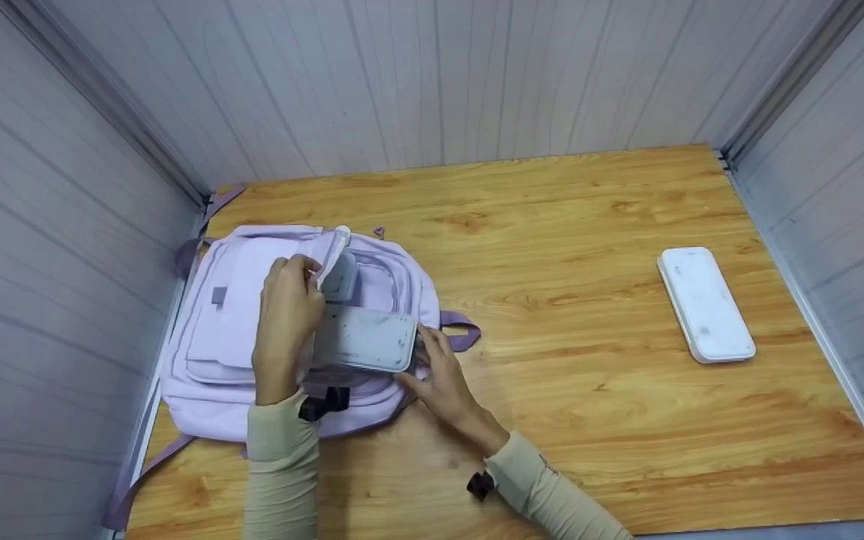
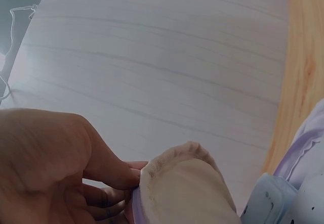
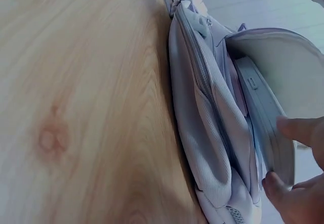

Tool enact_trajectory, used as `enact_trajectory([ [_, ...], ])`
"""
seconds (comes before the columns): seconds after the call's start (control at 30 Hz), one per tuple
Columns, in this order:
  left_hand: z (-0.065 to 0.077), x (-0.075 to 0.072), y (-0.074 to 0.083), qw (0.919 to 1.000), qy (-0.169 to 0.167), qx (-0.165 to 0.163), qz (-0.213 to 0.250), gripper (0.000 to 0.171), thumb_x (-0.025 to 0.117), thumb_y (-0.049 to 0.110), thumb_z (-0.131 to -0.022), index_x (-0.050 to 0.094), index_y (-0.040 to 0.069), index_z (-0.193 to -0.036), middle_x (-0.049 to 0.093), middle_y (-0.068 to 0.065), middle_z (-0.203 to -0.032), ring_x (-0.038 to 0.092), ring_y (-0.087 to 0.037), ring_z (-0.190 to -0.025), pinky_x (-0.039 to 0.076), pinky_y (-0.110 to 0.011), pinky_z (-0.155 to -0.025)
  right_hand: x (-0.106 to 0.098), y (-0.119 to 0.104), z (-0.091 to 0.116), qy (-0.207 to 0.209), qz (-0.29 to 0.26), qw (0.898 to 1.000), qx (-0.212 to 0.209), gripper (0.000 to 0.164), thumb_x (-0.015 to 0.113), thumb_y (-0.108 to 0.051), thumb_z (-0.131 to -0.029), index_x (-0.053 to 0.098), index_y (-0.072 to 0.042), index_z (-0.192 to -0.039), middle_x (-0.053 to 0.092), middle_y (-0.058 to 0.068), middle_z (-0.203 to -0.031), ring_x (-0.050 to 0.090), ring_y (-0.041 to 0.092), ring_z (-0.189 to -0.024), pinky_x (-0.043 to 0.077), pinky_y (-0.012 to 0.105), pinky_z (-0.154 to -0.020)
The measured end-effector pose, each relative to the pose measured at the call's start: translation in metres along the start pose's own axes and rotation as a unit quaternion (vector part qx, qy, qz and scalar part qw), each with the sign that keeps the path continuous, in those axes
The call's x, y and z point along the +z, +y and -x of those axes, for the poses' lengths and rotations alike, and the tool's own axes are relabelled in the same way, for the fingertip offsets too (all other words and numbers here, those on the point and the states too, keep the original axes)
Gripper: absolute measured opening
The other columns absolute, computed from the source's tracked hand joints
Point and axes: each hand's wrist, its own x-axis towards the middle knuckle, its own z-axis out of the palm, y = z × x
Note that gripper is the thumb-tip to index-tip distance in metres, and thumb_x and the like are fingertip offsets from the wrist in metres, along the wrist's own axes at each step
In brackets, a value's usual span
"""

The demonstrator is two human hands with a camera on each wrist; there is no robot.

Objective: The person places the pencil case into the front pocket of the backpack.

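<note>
The right hand [image 1: 443, 382] holds the near case [image 1: 368, 339] by its end, thumb on one side and fingers on the other, the gap between them only as wide as the case. The left hand [image 1: 287, 315] pinches the edge of the pocket flap [image 2: 185, 188] between thumb and fingertips, lifting it away from the backpack [image 1: 211, 416] so the mouth stands open.

The near case reaches from the right fingertips toward the left hand, its far end under the flap — partly in, partly out. Just beyond it, close by the left fingertips, the second case [image 1: 340, 277] sits in the same opening, its end showing. The third case [image 1: 706, 304] lies well apart to the right of the right fingers, flat on the table [image 1: 589, 420], untouched.

The work looks midway, I judge: two cases at the pocket, neither fully enclosed, and one outside. Whether the near case is going in or coming out, I cannot tell.
</note>
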Motion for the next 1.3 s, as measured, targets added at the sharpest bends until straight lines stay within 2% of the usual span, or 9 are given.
enact_trajectory([
  [0.1, 0.000, -0.001, 0.000, 1.0000, 0.001, 0.003, -0.002, 0.021, 0.049, 0.000, -0.090, 0.063, -0.007, -0.104, 0.059, -0.023, -0.100, 0.057, -0.038, -0.096, 0.044, -0.049, -0.085, 0.002, -0.004, -0.002, 0.013, -0.065, 0.998, 0.004, 0.068, 0.071, 0.003, -0.080, 0.036, 0.016, -0.137, 0.043, 0.030, -0.130, 0.054, 0.040, -0.119, 0.045, 0.041, -0.098],
  [0.23, 0.001, -0.001, 0.000, 1.0000, 0.004, 0.006, -0.001, 0.020, 0.049, 0.000, -0.089, 0.063, -0.006, -0.103, 0.059, -0.023, -0.100, 0.057, -0.039, -0.096, 0.044, -0.049, -0.085, 0.001, -0.023, -0.007, 0.024, -0.081, 0.996, -0.007, 0.055, 0.066, 0.013, -0.080, 0.043, 0.021, -0.129, 0.047, 0.036, -0.124, 0.055, 0.045, -0.115, 0.046, 0.045, -0.096],
  [0.37, 0.001, 0.000, 0.000, 1.0000, 0.002, 0.004, -0.002, 0.020, 0.049, -0.001, -0.089, 0.063, -0.006, -0.103, 0.059, -0.023, -0.099, 0.057, -0.039, -0.096, 0.044, -0.049, -0.085, 0.003, -0.041, -0.010, 0.010, -0.093, 0.996, -0.016, 0.048, 0.061, 0.015, -0.082, 0.043, 0.024, -0.125, 0.048, 0.039, -0.123, 0.055, 0.048, -0.114, 0.046, 0.044, -0.094],
  [0.6, 0.002, 0.001, 0.001, 0.9999, 0.005, 0.010, -0.003, 0.021, 0.050, -0.001, -0.089, 0.063, -0.007, -0.103, 0.059, -0.023, -0.098, 0.057, -0.038, -0.094, 0.045, -0.048, -0.084, 0.011, -0.047, -0.011, 0.007, -0.111, 0.994, -0.013, 0.045, 0.055, 0.017, -0.084, 0.042, 0.025, -0.126, 0.047, 0.041, -0.128, 0.054, 0.048, -0.115, 0.047, 0.040, -0.094],
  [1.13, -0.001, 0.003, 0.004, 0.9998, 0.008, 0.019, -0.001, 0.022, 0.050, -0.001, -0.088, 0.064, -0.007, -0.104, 0.059, -0.022, -0.096, 0.057, -0.037, -0.091, 0.045, -0.048, -0.083, 0.019, -0.060, -0.003, 0.059, -0.097, 0.990, -0.085, 0.040, 0.052, 0.019, -0.085, 0.048, 0.022, -0.124, 0.048, 0.038, -0.130, 0.048, 0.048, -0.122, 0.046, 0.037, -0.096],
  [1.3, 0.000, 0.003, 0.005, 0.9999, 0.003, 0.015, -0.002, 0.021, 0.051, -0.001, -0.089, 0.064, -0.007, -0.104, 0.059, -0.022, -0.097, 0.057, -0.037, -0.093, 0.045, -0.048, -0.084, 0.022, -0.058, -0.003, 0.031, -0.117, 0.991, -0.053, 0.042, 0.050, 0.018, -0.086, 0.044, 0.022, -0.128, 0.043, 0.039, -0.134, 0.047, 0.045, -0.124, 0.045, 0.036, -0.097],
])
